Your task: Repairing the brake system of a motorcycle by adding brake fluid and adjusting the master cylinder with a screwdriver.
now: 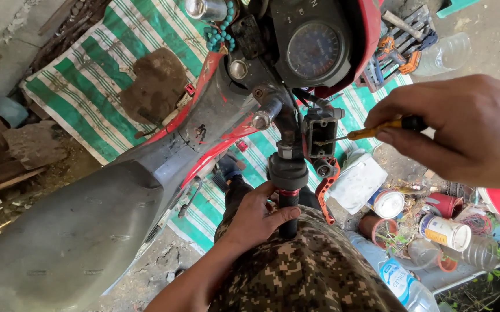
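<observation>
The switch box sits on the handlebar, just left of the right hand and above the left hand. Its dark cover faces up, and the screwdriver tip rests in it. The right hand pinches the screwdriver's yellow shaft and black handle between thumb and fingers, with the tool lying nearly level and pointing left. The left hand curls round the black grip below the box, thumb laid across it and fingers wrapped behind. A red lever hangs just right of that hand, under the box.

Above both hands stands the round gauge in its black housing, with a red cowl beside it. Teal beads hang up and left of the gauge. The grey seat spreads well left of the left hand. Below that hand lies a camouflage-clad leg. A green and white striped sheet covers the ground beyond the bike. Under the right hand lie a white jug, cans and a plastic bottle. Above the right hand sits a crate of tools beside a clear bottle.
</observation>
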